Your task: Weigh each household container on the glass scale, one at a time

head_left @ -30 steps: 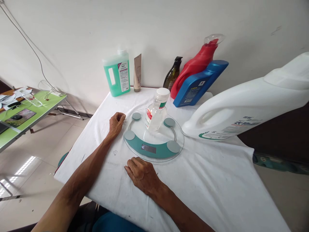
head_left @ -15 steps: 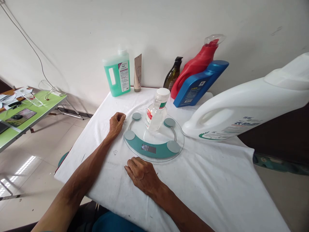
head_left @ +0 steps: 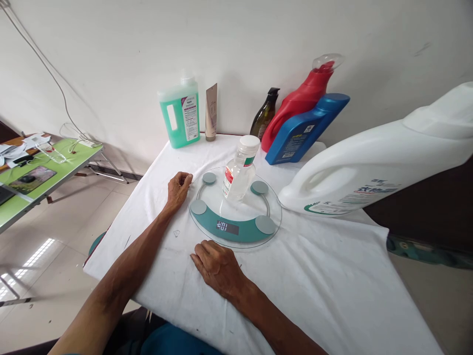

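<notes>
A round glass scale (head_left: 235,229) with teal pads lies on the white-clothed table (head_left: 325,276). Its small display shows lit digits. A clear bottle (head_left: 239,170) with a white cap and a red-and-green label stands upright on the scale's middle. My left hand (head_left: 178,188) rests on the cloth with curled fingers, just left of the scale's rim, holding nothing. Palm down on the cloth lies my right hand (head_left: 218,266), just in front of the scale's near edge and empty too.
Along the wall stand a green jug (head_left: 181,116), a tan tube (head_left: 210,111), a dark pump bottle (head_left: 264,116), a red jug (head_left: 299,101) and a blue jug (head_left: 301,129). A big white jug (head_left: 377,158) looms at right. A green side table (head_left: 44,172) stands at left.
The scale's display was dark a second ago and now shows digits. Neither hand nor the bottle has moved.
</notes>
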`<state>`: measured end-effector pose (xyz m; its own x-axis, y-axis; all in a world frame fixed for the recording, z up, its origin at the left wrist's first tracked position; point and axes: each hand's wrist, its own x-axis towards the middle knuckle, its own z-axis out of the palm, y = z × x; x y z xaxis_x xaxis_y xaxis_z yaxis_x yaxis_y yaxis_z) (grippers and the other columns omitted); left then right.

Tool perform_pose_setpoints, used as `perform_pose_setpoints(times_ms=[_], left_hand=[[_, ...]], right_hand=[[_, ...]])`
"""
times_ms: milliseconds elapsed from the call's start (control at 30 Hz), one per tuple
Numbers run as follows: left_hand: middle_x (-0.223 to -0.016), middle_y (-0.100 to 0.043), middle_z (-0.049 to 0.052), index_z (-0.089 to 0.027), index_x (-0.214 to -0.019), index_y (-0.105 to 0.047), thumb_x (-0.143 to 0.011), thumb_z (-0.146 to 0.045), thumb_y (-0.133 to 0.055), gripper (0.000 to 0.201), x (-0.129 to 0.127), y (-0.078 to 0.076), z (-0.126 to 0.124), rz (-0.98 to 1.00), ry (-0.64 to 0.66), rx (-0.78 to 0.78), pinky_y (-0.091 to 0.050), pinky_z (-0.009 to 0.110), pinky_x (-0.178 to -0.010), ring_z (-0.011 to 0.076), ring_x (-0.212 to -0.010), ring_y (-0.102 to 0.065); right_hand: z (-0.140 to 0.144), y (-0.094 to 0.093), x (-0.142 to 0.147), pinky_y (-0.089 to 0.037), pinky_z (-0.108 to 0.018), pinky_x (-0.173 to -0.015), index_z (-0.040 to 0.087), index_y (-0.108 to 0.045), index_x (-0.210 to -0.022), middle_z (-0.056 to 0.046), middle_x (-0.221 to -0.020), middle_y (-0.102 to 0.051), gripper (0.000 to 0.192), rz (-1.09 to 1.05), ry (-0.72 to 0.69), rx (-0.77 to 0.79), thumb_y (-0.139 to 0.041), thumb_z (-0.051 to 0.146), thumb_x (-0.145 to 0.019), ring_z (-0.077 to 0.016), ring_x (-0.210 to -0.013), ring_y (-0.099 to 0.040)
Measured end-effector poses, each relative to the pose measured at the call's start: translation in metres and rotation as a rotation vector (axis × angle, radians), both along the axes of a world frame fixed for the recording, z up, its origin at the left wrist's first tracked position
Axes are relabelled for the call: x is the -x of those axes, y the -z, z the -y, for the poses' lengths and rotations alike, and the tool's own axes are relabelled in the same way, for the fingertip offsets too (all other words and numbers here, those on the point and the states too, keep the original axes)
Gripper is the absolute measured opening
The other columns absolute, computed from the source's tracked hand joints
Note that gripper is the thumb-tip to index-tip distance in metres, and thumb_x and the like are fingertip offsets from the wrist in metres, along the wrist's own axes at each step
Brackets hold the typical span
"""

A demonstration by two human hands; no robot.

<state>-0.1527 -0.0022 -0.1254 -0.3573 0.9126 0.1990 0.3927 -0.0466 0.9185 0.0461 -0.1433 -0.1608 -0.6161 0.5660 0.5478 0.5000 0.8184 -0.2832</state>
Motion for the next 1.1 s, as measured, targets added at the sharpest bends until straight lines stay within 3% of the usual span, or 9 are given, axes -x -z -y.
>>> perform_pose_setpoints(times_ms=[200,333,467,600,667,733,800,1100], left_hand=[[-0.087,-0.069,0.006,-0.019,-0.090,-0.064,-0.094,-0.058,-0.057,0.040,-0.001,-0.004,0.004,0.002,-0.005,-0.029,-0.051,0.032,-0.073,0.0185,-0.078,-0.063],[-0.119,-0.069,0.012,-0.021,-0.124,-0.059,-0.091,-0.059,-0.063,0.051,-0.020,-0.028,0.020,-0.067,0.009,-0.180,-0.053,0.037,-0.089,0.0247,-0.108,-0.065],[-0.147,-0.055,0.018,-0.024,-0.152,-0.036,-0.078,-0.062,-0.079,0.093,-0.056,-0.050,0.032,-0.057,0.283,-0.246,-0.050,0.044,-0.105,0.0306,-0.130,-0.059],[-0.154,-0.048,0.021,-0.024,-0.155,-0.031,-0.063,-0.060,-0.092,0.116,-0.085,-0.051,0.025,-0.079,0.441,-0.168,-0.049,0.049,-0.108,0.0369,-0.137,-0.054],[-0.142,-0.058,0.019,-0.022,-0.144,-0.044,-0.061,-0.059,-0.093,0.103,-0.091,-0.046,0.016,-0.113,0.458,-0.117,-0.052,0.049,-0.101,0.0362,-0.128,-0.060],[-0.120,-0.068,0.012,-0.021,-0.122,-0.057,-0.063,-0.057,-0.093,0.077,-0.094,-0.042,0.007,-0.172,0.449,-0.068,-0.055,0.045,-0.091,0.0316,-0.110,-0.066],[-0.100,-0.070,0.006,-0.022,-0.102,-0.058,-0.066,-0.053,-0.091,0.057,-0.095,-0.038,0.000,-0.232,0.410,-0.037,-0.054,0.041,-0.082,0.0262,-0.093,-0.067],[-0.085,-0.073,0.003,-0.021,-0.091,-0.061,-0.064,-0.045,-0.092,0.048,-0.106,-0.036,-0.009,-0.266,0.265,-0.026,-0.051,0.036,-0.067,0.0245,-0.077,-0.068]], right_hand=[[0.000,0.000,-0.001,-0.029,-0.030,-0.053,0.022,-0.049,-0.077,0.002,-0.069,-0.053,0.024,-0.003,-0.004,0.003,-0.056,0.013,-0.098,-0.0134,-0.061,-0.049],[-0.001,0.000,0.000,-0.031,-0.030,-0.054,0.022,-0.050,-0.078,0.002,-0.070,-0.055,0.022,-0.001,-0.008,0.016,-0.058,0.013,-0.097,-0.0135,-0.062,-0.051],[-0.002,-0.001,0.002,-0.033,-0.031,-0.055,0.021,-0.053,-0.077,0.001,-0.070,-0.057,0.022,0.014,-0.006,0.025,-0.057,0.013,-0.097,-0.0148,-0.063,-0.054],[-0.001,-0.002,0.002,-0.032,-0.032,-0.055,0.021,-0.054,-0.076,0.000,-0.069,-0.058,0.024,0.021,0.002,0.018,-0.053,0.014,-0.099,-0.0157,-0.064,-0.055],[-0.001,-0.002,0.001,-0.030,-0.032,-0.054,0.021,-0.053,-0.075,0.000,-0.069,-0.057,0.025,0.020,0.004,0.016,-0.053,0.014,-0.099,-0.0154,-0.063,-0.054],[-0.001,0.000,0.001,-0.028,-0.032,-0.054,0.021,-0.051,-0.074,0.000,-0.068,-0.055,0.026,0.016,0.001,0.018,-0.053,0.013,-0.099,-0.0151,-0.063,-0.054],[-0.001,0.001,0.001,-0.028,-0.031,-0.054,0.022,-0.050,-0.074,0.000,-0.068,-0.054,0.027,-0.001,0.000,0.022,-0.052,0.012,-0.099,-0.0149,-0.062,-0.053],[0.000,-0.002,0.000,-0.028,-0.033,-0.054,0.023,-0.046,-0.075,0.000,-0.069,-0.055,0.025,-0.054,0.005,0.036,-0.050,0.010,-0.095,-0.0154,-0.061,-0.054]])
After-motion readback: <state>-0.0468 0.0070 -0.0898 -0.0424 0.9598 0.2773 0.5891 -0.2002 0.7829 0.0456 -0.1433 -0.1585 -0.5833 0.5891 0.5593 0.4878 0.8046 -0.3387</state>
